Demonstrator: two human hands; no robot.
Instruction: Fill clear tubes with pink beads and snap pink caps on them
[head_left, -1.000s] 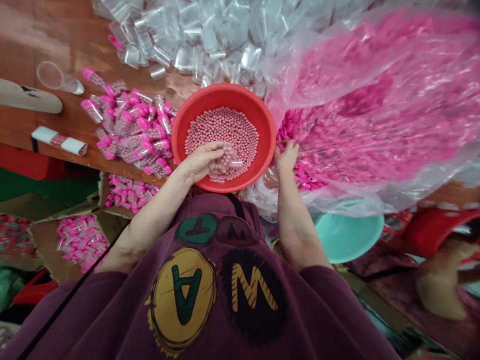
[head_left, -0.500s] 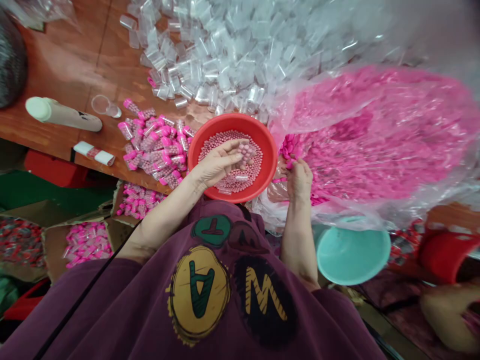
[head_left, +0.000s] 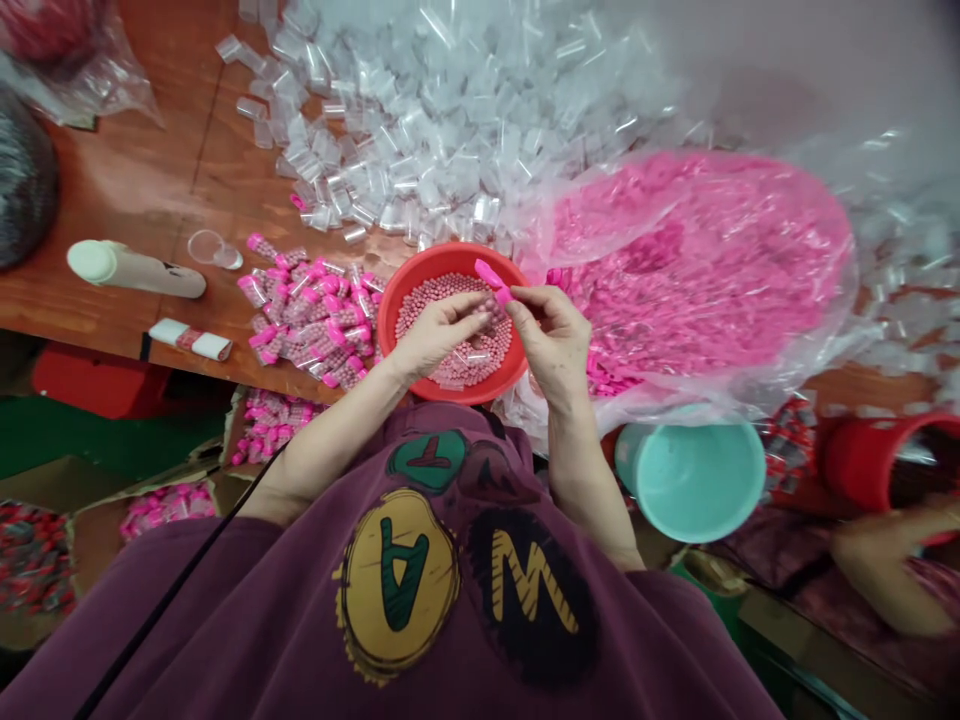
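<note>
Over a red basin (head_left: 385,318) of small pink beads (head_left: 437,290), my left hand (head_left: 439,338) pinches a small clear tube of pink beads (head_left: 489,306), partly hidden by the fingers. My right hand (head_left: 559,340) grips a bright pink cap (head_left: 492,276) with a long tab, right at the tube's mouth. Whether the cap is seated on the tube I cannot tell. A clear tube (head_left: 474,357) lies on the beads in the basin. To the right of my right hand spreads a plastic bag of pink caps (head_left: 712,270).
Clear tubes (head_left: 450,110) are heaped behind the basin. Capped, bead-filled tubes (head_left: 315,315) pile up at its left. A pale cylindrical bottle (head_left: 139,270) lies farther left. A turquoise bucket (head_left: 697,485) stands front right, near another person's arm (head_left: 892,560).
My right hand has come from the bag to the basin with a pink cap, meeting the tube in my left hand. The view has shifted slightly.
</note>
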